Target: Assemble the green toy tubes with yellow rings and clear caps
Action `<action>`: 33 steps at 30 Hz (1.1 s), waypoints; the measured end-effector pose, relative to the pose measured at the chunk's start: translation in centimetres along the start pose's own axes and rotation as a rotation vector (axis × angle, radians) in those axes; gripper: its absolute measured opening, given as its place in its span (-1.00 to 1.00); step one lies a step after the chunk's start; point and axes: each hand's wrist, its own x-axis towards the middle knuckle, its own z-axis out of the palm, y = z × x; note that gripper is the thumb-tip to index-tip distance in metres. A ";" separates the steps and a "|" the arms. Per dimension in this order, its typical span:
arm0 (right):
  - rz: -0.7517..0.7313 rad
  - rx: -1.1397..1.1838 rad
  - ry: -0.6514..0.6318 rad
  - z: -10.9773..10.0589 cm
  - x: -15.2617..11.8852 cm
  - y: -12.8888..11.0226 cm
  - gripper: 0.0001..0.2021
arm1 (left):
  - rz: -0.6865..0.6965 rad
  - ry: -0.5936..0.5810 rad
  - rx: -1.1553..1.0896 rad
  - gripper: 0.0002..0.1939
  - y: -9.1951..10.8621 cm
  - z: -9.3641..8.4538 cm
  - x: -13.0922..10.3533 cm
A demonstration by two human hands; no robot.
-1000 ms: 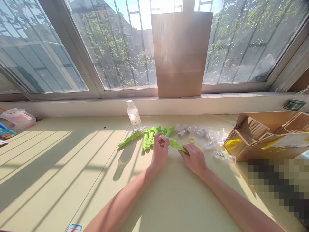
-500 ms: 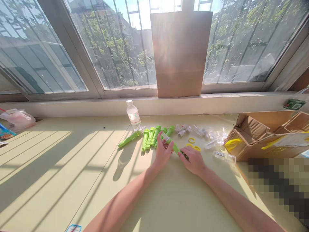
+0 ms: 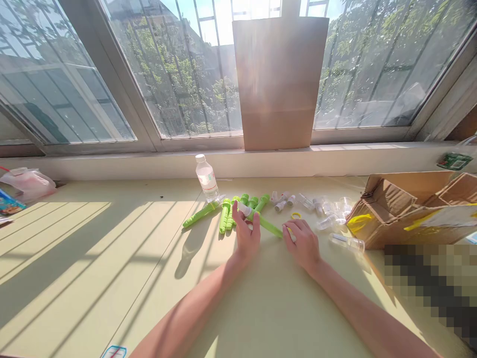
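Note:
A green plastic tube with a whitish piece at its upper left end is held slantwise above the table between both hands. My left hand is closed round that upper left end, thumb and fingers on it. At the lower right end, my right hand pinches the tube, with something pale showing by its fingertips. Several similar green tubes lie in a row just behind my left hand, partly hidden by it. Another green tube lies apart on the left. Behind my right hand shows a yellow ring.
A water bottle stands behind the tubes. Small clear and white plastic pieces and clear cups lie at the right, beside an open cardboard box. A cardboard sheet leans against the window. A pink plastic bag sits far left.
The held tube has shifted left and slants more flatly, with more of it showing. My left hand has moved left, my right hand slightly right, now covering two yellow rings.

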 end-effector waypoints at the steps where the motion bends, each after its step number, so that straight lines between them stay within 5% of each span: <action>1: 0.002 -0.001 0.007 0.0 0.0 0.1 -0.76 | 0.039 0.005 0.016 -0.31 -0.3 0.1 0.0; 6: 0.014 0.015 0.010 0.2 0.1 0.3 -0.77 | 0.413 -0.061 0.078 -0.45 -1.8 -0.1 -0.2; 9: 0.023 -0.020 0.026 0.2 0.1 0.2 -0.78 | 0.580 -0.266 0.202 -0.70 -1.6 -0.7 -0.6; 12: 0.065 -0.130 0.065 0.0 0.2 0.2 -0.80 | 0.622 -0.503 0.307 -0.75 -0.5 -1.3 -0.8; 15: 0.151 -0.255 0.081 0.2 0.3 0.7 -0.77 | 0.567 -0.614 0.365 -0.74 0.7 -1.5 -0.8; 21: 0.326 -0.312 0.000 1.2 0.1 2.4 -0.70 | 0.752 -0.569 0.424 -0.65 0.6 -1.5 -0.7; 28: 0.481 -0.343 -0.268 0.0 0.9 1.0 -0.59 | 0.911 -0.510 0.517 -0.60 -0.4 -1.4 -1.1; 33: 0.513 -0.337 -0.259 -0.1 1.1 1.1 -0.58 | 0.936 -0.473 0.506 -0.61 -0.8 -1.2 -1.1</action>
